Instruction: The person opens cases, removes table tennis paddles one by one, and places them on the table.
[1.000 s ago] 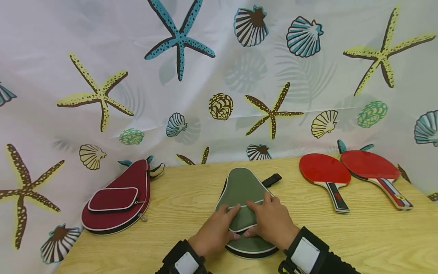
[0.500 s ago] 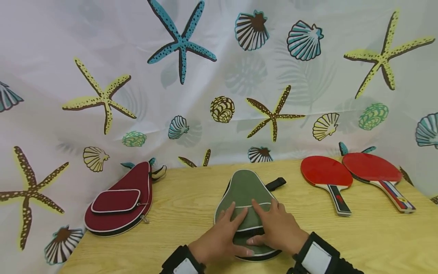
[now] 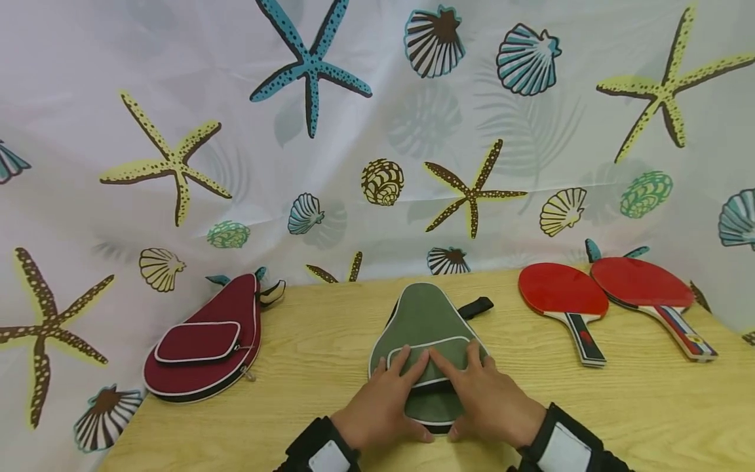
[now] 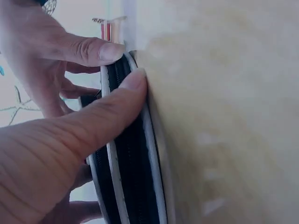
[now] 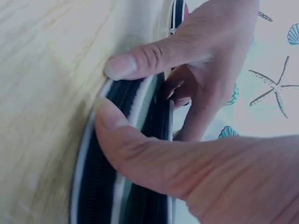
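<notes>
A green table tennis paddle case (image 3: 423,313) with white piping and a front pocket lies on the table, its narrow end pointing away. My left hand (image 3: 377,410) rests on its left half, fingers spread over the pocket. My right hand (image 3: 492,405) mirrors it on the right half, and the index fingertips nearly meet. Both thumbs touch the near rim. In the left wrist view, my left thumb (image 4: 112,109) presses against the black zipped side (image 4: 135,186). The right wrist view has my right thumb (image 5: 126,140) on that same side. The case's underside is hidden.
A maroon paddle case (image 3: 206,347) with a small pocket lies at the left on the wooden table (image 3: 307,341). Two red table tennis paddles (image 3: 560,288) lie at the back right, one partly over the other. A patterned cloth (image 3: 354,131) hangs behind the table.
Both thumbs have moved from the top of the green case to its near rim, and the hands are set lower. The case sits slightly farther away and more of its pocket shows.
</notes>
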Demonstrator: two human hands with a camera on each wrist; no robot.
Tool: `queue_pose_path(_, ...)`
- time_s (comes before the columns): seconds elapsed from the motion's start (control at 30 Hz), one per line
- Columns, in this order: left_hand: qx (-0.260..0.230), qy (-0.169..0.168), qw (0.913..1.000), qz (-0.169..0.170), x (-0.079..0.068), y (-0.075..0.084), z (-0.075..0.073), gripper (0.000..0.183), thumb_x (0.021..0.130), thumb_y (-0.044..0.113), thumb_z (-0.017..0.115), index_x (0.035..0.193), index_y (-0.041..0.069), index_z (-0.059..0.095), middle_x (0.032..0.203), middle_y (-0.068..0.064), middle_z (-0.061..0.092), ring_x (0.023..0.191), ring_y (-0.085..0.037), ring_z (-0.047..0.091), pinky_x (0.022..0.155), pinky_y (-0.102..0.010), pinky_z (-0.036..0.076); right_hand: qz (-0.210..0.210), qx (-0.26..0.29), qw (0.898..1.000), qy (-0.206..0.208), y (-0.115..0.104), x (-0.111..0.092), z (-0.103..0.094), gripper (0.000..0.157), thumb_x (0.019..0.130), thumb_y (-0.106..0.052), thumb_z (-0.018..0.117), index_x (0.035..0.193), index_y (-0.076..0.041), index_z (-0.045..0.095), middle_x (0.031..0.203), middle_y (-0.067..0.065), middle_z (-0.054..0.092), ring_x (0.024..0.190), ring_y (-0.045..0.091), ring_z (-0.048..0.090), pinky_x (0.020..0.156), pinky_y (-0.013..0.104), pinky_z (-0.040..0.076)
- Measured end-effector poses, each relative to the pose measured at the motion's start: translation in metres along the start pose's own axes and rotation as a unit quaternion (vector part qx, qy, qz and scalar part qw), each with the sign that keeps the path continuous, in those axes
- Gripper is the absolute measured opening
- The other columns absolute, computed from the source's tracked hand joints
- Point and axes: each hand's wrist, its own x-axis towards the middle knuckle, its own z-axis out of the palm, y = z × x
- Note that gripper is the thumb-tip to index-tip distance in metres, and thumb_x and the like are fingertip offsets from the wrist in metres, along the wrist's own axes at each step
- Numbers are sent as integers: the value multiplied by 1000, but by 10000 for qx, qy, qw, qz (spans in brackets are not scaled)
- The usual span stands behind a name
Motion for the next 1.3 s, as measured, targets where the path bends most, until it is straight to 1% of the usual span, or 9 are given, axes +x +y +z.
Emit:
queue_pose_path(0.13, 255, 178, 9994, 120, 10, -5, -2, 112, 70, 45, 91, 160, 17, 30, 161, -21, 30, 130, -64, 40, 105, -62, 41, -123, -206, 9991, 359, 1, 7, 3, 109, 61, -32, 98, 154, -17, 44, 143, 43, 32, 118, 60, 49, 65, 58, 56)
queue_pose_path(0.33, 703, 426, 9963, 233, 20, -9, -3, 107, 71, 42, 90, 158, 12, 35, 158, -23, 35, 121, -62, 51, 100, -59, 47, -136, -339, 9975, 606, 3, 18, 4, 107, 62, -33, 97, 153, -14, 44, 141, 48, 32, 117, 63, 50, 65, 58, 56)
queue_pose_path(0.43, 802, 490, 9954, 166, 25, -9, -4, 106, 72, 44, 89, 158, 14, 35, 158, -23, 34, 120, -60, 53, 98, -59, 48, -128, -389, 9967, 701, 5, 22, 4, 107, 63, -34, 96, 154, -13, 43, 142, 48, 31, 114, 63, 52, 66, 58, 56)
queue_pose_path(0.57, 819, 520, 9953, 27, 32, -11, -4, 107, 74, 50, 87, 159, 14, 33, 159, -24, 32, 124, -60, 50, 97, -60, 48, -106, -389, 9956, 841, 7, 27, 5, 106, 65, -35, 95, 154, -12, 43, 143, 47, 31, 110, 60, 56, 68, 58, 55)
queue_pose_path(0.73, 808, 623, 9947, -97, 38, -15, -3, 109, 72, 53, 88, 159, 13, 34, 159, -24, 32, 124, -61, 49, 96, -61, 49, -149, -348, 9945, 979, 8, 31, 7, 104, 65, -36, 94, 153, -10, 44, 144, 47, 31, 108, 59, 58, 68, 58, 56)
queue_pose_path(0.9, 668, 678, 9954, -65, 37, -17, -4, 110, 71, 51, 89, 158, 11, 35, 158, -26, 34, 126, -59, 49, 98, -61, 47, -129, -188, 9953, 938, 10, 32, 7, 103, 66, -37, 93, 153, -10, 44, 147, 46, 28, 111, 59, 57, 70, 60, 55)
queue_pose_path(1.03, 413, 569, 9975, -62, 32, -23, -6, 111, 72, 50, 88, 159, 9, 32, 159, -26, 31, 131, -55, 47, 101, -60, 45, -151, 143, 9961, 862, 10, 29, 7, 100, 68, -35, 93, 152, -9, 45, 150, 43, 25, 118, 60, 52, 76, 64, 53)
queue_pose_path(1.17, 174, 406, 9990, -114, 28, -31, -10, 112, 74, 50, 87, 160, 9, 28, 161, -26, 28, 136, -51, 43, 104, -60, 43, -147, 326, 9960, 815, 8, 25, 4, 96, 71, -33, 93, 151, -10, 46, 152, 40, 27, 123, 60, 48, 85, 68, 48)
queue_pose_path(1.3, 49, 402, 9991, -94, 22, -39, -15, 112, 74, 49, 88, 160, 9, 28, 160, -27, 27, 136, -50, 44, 103, -60, 43, -76, 321, 9963, 790, 6, 22, 1, 96, 71, -35, 92, 151, -12, 46, 151, 37, 31, 126, 58, 45, 92, 73, 41)
